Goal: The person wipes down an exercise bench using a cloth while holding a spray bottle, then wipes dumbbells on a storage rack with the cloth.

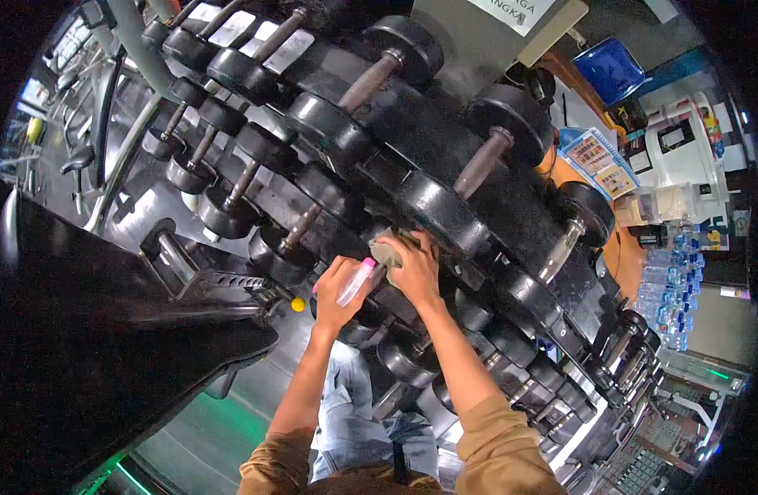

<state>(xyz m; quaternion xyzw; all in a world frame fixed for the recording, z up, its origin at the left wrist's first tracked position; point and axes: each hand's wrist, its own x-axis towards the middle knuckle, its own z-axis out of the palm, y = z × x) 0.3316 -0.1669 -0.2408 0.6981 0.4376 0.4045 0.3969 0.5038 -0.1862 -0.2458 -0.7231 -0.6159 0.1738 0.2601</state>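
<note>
My left hand (339,290) is closed around a small clear bottle with a pink top (356,282), held tilted. Beside it, my right hand (415,268) grips a grey-green cloth (386,252), its fingers bent over the fabric. Both hands are close together at the dumbbell rack (387,165), between its upper and lower rows. A large black dumbbell (441,210) lies just beyond my right hand on the upper row. Another black dumbbell (284,247) on the lower row is left of my left hand. What the cloth touches is partly hidden by my fingers.
A black padded bench (131,305) with a yellow knob (298,305) fills the left side. On the right, a wooden desk (622,256) bears a booklet (600,162) and stands near several stacked water bottles (672,280). A blue chair (610,70) is behind.
</note>
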